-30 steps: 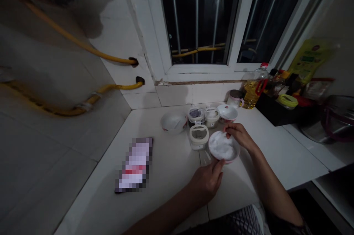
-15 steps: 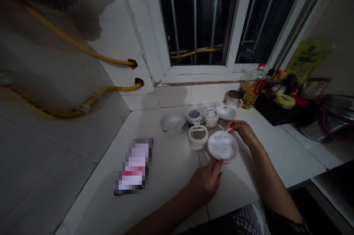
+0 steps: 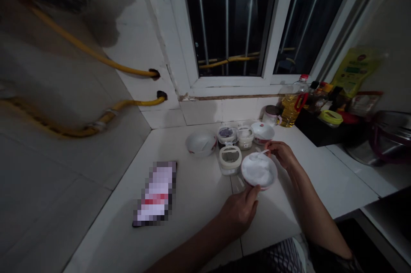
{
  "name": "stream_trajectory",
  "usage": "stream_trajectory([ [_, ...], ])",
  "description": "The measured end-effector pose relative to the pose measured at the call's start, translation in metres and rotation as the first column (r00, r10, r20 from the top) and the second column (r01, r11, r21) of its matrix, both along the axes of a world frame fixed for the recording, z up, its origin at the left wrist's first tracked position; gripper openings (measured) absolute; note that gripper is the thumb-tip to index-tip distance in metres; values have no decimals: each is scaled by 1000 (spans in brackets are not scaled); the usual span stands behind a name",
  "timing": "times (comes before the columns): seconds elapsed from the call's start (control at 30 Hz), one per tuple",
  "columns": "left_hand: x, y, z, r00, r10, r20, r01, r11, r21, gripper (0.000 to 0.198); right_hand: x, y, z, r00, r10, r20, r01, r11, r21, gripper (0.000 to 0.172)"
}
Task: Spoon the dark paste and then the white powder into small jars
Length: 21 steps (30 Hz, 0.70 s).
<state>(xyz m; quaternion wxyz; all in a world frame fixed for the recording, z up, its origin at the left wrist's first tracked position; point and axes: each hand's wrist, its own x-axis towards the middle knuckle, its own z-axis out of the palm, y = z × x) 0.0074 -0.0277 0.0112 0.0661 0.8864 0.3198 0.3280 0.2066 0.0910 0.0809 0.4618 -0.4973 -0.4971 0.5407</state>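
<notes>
The left hand (image 3: 240, 212) has its thumb and fingers closed on the near rim of the bowl (image 3: 273, 173), which is by a lidded jar (image 3: 230, 159) at the counter (image 3: 192, 204) (whether it rests there, I can't tell from here). White stuff (image 3: 257, 171) fills much of it. The right hand (image 3: 282, 155) pinches a spoon (image 3: 264, 151) by its handle, fingertips together, above the far rim.

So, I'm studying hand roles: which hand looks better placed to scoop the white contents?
Probably the right hand: it holds the white spoon, while the left hand grips the bowl by its near edge.
</notes>
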Motion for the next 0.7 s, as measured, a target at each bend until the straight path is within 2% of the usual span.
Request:
stream_trajectory([
  [0.4, 0, 0, -1, 1000, 0, 16, -1, 1000, 30, 34, -6, -6, 6, 1000, -10, -9, 10, 998, 55, 10],
  [0.47, 1, 0, -2, 1000, 4, 18, -5, 999, 49, 34, -13, -10, 6, 1000, -23, -12, 24, 994, 104, 12],
  [0.53, 1, 0, -1, 1000, 7, 12, -7, 999, 47, 35, -21, -15, 6, 999, -32, 21, 27, 977, 212, 14],
  [0.6, 1, 0, -1, 1000, 5, 2, -5, 1000, 25, 35, -29, -23, 6, 991, -58, 123, 8, 927, 376, 16],
  [0.63, 1, 0, -1, 1000, 4, -2, -3, 1000, 14, 36, -32, -26, 6, 977, -82, 198, -22, 881, 472, 16],
  [0.7, 1, 0, -2, 1000, 3, -7, -3, 1000, 5, 36, -39, -33, 6, 918, -129, 375, -163, 739, 654, 16],
])
